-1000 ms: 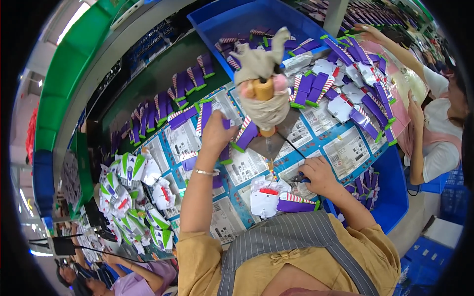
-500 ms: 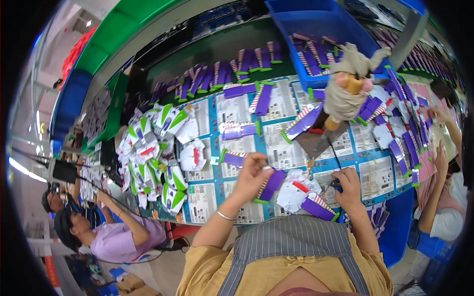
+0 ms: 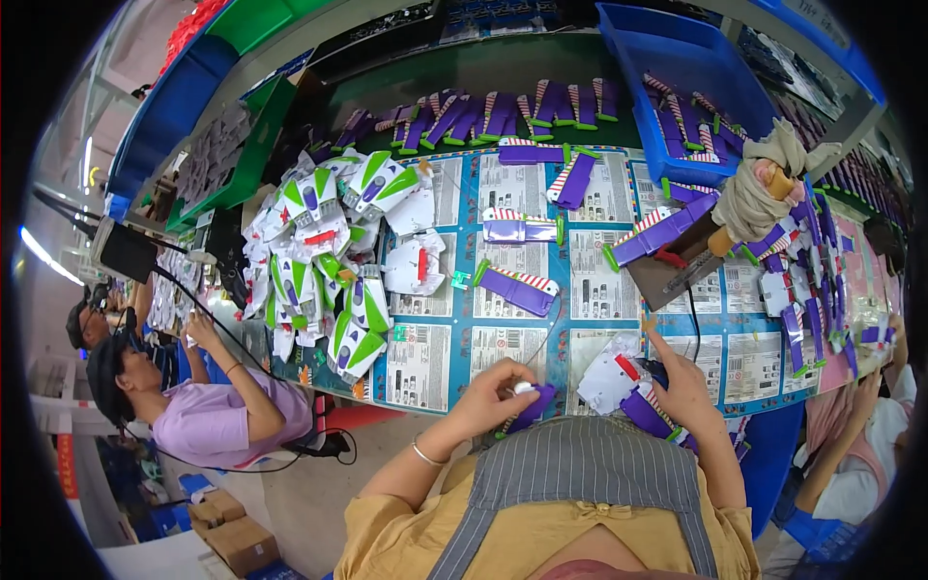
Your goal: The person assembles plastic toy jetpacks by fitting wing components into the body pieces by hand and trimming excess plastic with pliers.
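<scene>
My left hand (image 3: 490, 394) is closed, its thumb and fingers pinching a purple toy piece (image 3: 533, 407) close to my apron. Something small and white shows at those fingertips, and a thin wire rises beside them. My right hand (image 3: 684, 389) has its index finger stretched forward over the table; the other fingers curl around a dark-handled tool (image 3: 657, 373), mostly hidden. Between my hands lies a white plastic shell (image 3: 606, 379) with a red strip. A purple striped toy part (image 3: 645, 408) touches the shell, beneath my right hand.
White-and-green shells (image 3: 329, 261) pile up at left. A cloth-wrapped, wooden-handled tool (image 3: 759, 198) leans over a brown board (image 3: 657, 282). Purple parts (image 3: 522, 288) lie across the paper-covered table (image 3: 416, 362). A blue bin (image 3: 667, 43) stands behind; co-workers sit either side.
My left hand has drawn the purple piece toward my body. My right index finger has stretched out forward. The whole view has shifted, moving the table's things within the picture.
</scene>
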Demonstrator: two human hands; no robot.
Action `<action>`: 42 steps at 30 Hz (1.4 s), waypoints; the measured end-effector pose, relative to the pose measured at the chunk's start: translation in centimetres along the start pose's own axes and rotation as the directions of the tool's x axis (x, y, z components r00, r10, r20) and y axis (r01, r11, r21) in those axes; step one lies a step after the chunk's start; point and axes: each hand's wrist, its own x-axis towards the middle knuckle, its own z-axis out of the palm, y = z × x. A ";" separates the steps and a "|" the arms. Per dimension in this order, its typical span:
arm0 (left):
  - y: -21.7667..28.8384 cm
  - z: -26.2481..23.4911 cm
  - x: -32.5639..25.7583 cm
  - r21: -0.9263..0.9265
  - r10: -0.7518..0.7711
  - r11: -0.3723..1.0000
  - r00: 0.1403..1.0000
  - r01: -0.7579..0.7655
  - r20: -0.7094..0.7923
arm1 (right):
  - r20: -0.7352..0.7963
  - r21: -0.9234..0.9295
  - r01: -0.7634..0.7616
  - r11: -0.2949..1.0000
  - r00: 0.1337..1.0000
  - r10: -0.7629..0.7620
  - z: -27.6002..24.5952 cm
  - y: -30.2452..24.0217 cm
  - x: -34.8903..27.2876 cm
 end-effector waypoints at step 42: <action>5.9 2.5 14.2 0.576 0.116 0.592 0.767 -0.564 0.631 | 0.255 0.167 0.071 0.983 0.960 -0.113 -0.7 4.9 2.3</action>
